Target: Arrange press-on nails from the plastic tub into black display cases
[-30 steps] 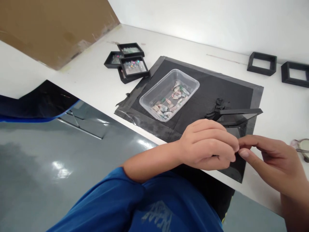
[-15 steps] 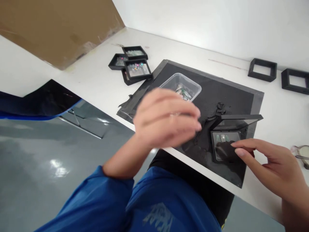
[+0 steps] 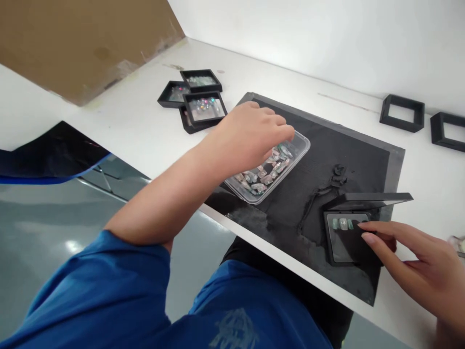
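Left hand: your left hand is over the clear plastic tub, fingers curled down together into it; whether they pinch a piece you cannot tell.
Clear plastic tub: it sits on the black mat, toward the mat's left side, and holds a loose heap of small pale, greenish and pinkish nail tips.
Right hand: your right hand lies at the right edge, fingers spread and stretched out, holding nothing; the fingertips rest on the open black case.
Open black case: it lies on the near right part of the mat, its lid raised behind it; a short row of nail tips sits along the top of its tray.
Black mat: it lies flat on the white tabletop, its near edge at the tabletop's edge.
Filled cases: a cluster of small black cases with pieces inside stands left of the mat, on the tabletop.
Empty frames: two black square frames lie far right, well apart from the mat.
Cardboard: a brown sheet leans at the upper left.
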{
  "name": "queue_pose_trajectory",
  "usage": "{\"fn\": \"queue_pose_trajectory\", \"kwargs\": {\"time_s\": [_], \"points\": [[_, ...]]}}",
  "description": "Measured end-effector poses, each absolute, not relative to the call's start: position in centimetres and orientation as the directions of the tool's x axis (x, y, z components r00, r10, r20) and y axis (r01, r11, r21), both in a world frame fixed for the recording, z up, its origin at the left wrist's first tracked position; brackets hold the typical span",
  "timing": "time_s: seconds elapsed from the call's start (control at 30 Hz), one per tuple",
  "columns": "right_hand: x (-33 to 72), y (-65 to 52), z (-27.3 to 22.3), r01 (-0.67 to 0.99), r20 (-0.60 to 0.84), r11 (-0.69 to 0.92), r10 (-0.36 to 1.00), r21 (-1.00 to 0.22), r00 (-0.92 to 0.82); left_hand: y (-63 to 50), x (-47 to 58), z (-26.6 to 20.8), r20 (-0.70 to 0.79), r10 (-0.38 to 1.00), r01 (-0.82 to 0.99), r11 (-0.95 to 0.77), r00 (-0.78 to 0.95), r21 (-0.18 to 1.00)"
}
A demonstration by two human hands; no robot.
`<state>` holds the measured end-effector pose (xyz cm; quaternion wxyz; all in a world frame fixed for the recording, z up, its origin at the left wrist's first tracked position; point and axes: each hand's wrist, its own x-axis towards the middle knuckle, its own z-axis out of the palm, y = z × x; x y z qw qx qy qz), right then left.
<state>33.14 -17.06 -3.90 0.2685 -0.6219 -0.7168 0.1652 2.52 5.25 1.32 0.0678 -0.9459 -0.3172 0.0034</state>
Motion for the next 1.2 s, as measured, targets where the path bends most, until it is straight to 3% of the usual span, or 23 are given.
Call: {"fn": "queue_pose_trajectory", "kwargs": {"time_s": [0.3, 0.47, 0.6, 0.7, 0.93, 1.2], "points": [[33.6, -16.9, -3.5, 0.813, 0.179, 0.223, 0.973, -0.538, -0.148, 5.1, 3.6, -0.8, -0.163, 0.686, 0.658, -0.727, 0.709, -0.196], [32.9, -17.2, -3.5, 0.796, 0.108, 0.049, 0.994, -0.603, 0.021, 5.2, 3.0, -1.1, -0.12, 0.682, 0.669, -0.731, 0.722, -0.13], [33.8, -17.0, -3.8, 0.828, 0.13, 0.171, 0.984, -0.535, -0.119, 5.1, 2.7, -0.8, -0.078, 0.668, 0.666, -0.744, 0.74, -0.058], [34.3, -16.9, -3.8, 0.843, 0.14, 0.161, 0.985, -0.514, -0.104, 4.8, 3.0, -0.7, -0.038, 0.682, 0.68, -0.731, 0.73, -0.047], [34.5, -16.9, -4.2, 0.82, 0.131, 0.196, 0.98, -0.538, -0.148, 4.6, 3.8, -0.8, -0.202, 0.704, 0.695, -0.708, 0.68, -0.126], [35.1, -17.3, -5.1, 0.823, 0.094, 0.169, 0.986, -0.542, -0.141, 5.2, 3.0, -1.4, -0.053, 0.664, 0.66, -0.747, 0.746, -0.082]]}}
